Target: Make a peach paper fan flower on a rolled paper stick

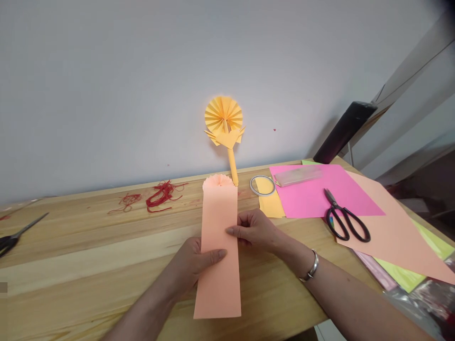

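Observation:
A long strip of peach paper is held up above the table, its lower end towards me. My left hand grips its left edge, thumb on the front and fingers behind. On the right edge, a little higher, my right hand pinches the strip between thumb and fingers. Behind the strip's top edge shows a pleated peach paper rosette, mostly hidden. Farther back, a yellow paper fan with a rolled handle leans upright against the wall.
Red thread lies in tangles at the back left. Black-handled scissors rest on pink and peach sheets at right. A tape ring sits on yellow paper. More scissors lie far left; a black cylinder leans back right.

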`<move>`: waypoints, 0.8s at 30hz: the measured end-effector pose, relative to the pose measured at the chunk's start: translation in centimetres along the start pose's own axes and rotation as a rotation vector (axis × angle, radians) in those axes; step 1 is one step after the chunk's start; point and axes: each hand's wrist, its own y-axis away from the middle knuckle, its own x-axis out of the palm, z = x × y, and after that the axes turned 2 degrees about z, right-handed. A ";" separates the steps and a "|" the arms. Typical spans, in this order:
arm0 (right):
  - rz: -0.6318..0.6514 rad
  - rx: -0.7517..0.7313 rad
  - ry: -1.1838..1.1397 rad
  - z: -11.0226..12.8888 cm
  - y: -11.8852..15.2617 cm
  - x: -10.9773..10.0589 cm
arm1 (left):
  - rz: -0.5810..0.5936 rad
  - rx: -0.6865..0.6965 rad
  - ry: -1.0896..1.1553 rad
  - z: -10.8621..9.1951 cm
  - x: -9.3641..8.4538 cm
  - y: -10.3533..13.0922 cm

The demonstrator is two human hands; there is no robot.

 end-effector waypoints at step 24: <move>0.022 0.013 0.002 -0.2 0.0 0.0 | 0.000 0.004 -0.051 0.0 -0.1 0.0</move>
